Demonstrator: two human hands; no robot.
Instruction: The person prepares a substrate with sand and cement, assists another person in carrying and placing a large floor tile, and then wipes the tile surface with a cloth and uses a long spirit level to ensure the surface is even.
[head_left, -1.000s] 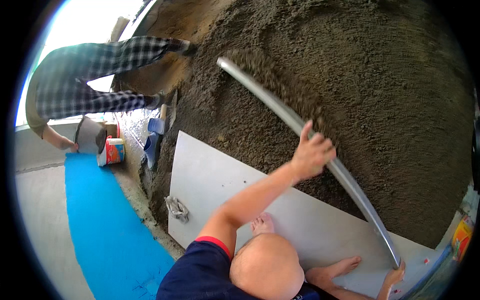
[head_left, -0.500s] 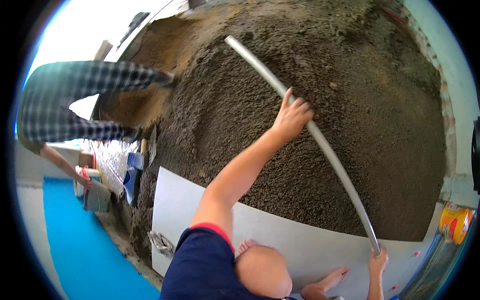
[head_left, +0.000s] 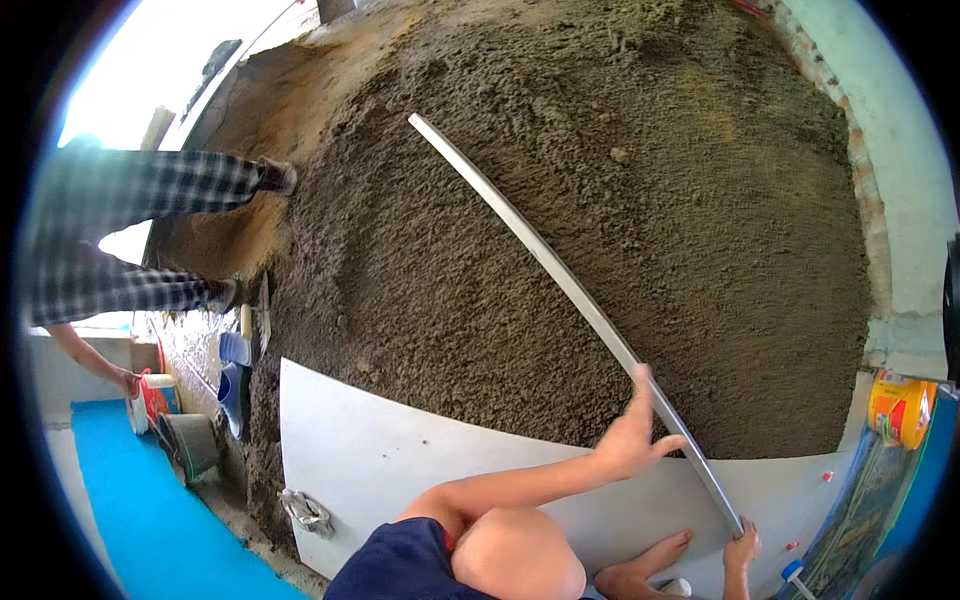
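A long silvery metal straightedge (head_left: 560,273) lies slantwise over the dark, damp mortar-like bed (head_left: 400,270), its far end toward the upper left. My right hand (head_left: 741,548) is wrapped round its near end, low in the picture. Farther up the bar, my left hand (head_left: 632,432) is spread, with a finger and the thumb apart at the bar's left edge. Slight blur hides whether it presses on the metal. Beneath me is a white board (head_left: 390,440), with my bare foot (head_left: 655,562) on it.
A co-worker in checked trousers (head_left: 150,185) stands at left, a hand on a white bucket (head_left: 137,410). Beside it is a grey bucket (head_left: 192,445). Blue slippers (head_left: 233,385) lie near the bed. A yellow bucket (head_left: 900,408) stands right, by the wall (head_left: 910,200).
My left hand has let go of the bar's middle and come down toward its near end. The bar's far end has dropped left and downward in view. The co-worker's hand moved between buckets.
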